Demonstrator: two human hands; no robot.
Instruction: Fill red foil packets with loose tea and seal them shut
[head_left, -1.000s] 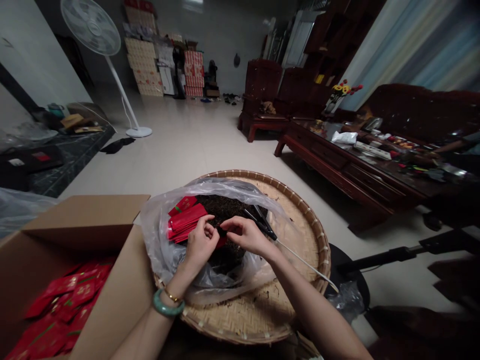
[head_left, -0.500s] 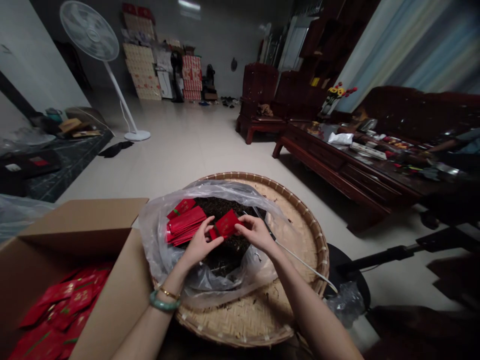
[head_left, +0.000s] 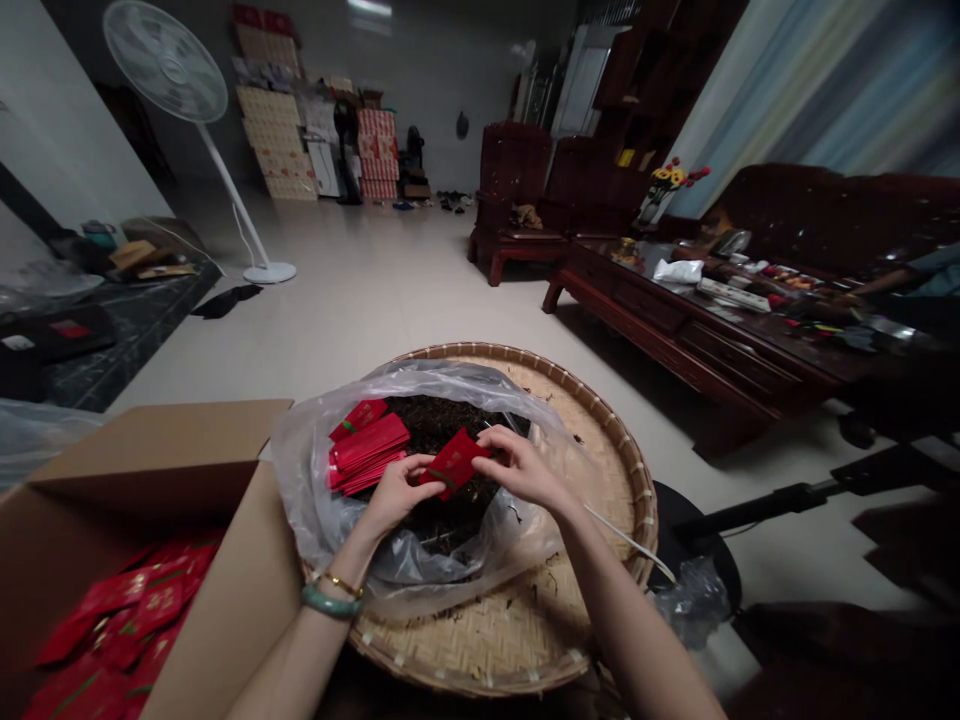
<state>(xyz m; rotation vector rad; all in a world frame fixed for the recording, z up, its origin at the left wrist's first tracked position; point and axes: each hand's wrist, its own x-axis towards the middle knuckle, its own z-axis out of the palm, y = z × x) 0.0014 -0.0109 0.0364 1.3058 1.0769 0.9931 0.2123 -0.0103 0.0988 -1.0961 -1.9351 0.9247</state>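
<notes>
Between my two hands is a small red packet (head_left: 453, 462) with gold print and a green mark. My left hand (head_left: 397, 490) pinches its lower left edge. At its right edge, my right hand (head_left: 517, 463) grips it between thumb and fingers. Below lies dark loose tea leaf (head_left: 427, 415) in a clear plastic bag (head_left: 315, 540), opened wide. A stack of red packets (head_left: 367, 455) rests on the leaf left of my hands, with another red packet (head_left: 358, 418) behind it. The bag sits on a round woven bamboo tray (head_left: 480, 645).
On the left stands an open cardboard box (head_left: 232, 560) holding several red packets (head_left: 120, 620). A white cable (head_left: 630, 545) crosses the tray's right side. Beyond are a white standing fan (head_left: 266, 272), a dark wooden table (head_left: 675, 330) with clutter, and a black stand (head_left: 765, 510).
My left fingers have closed onto the red packet's left edge, where they were spread before. The packet has turned slightly and tilts between both hands. The view has shifted a little.
</notes>
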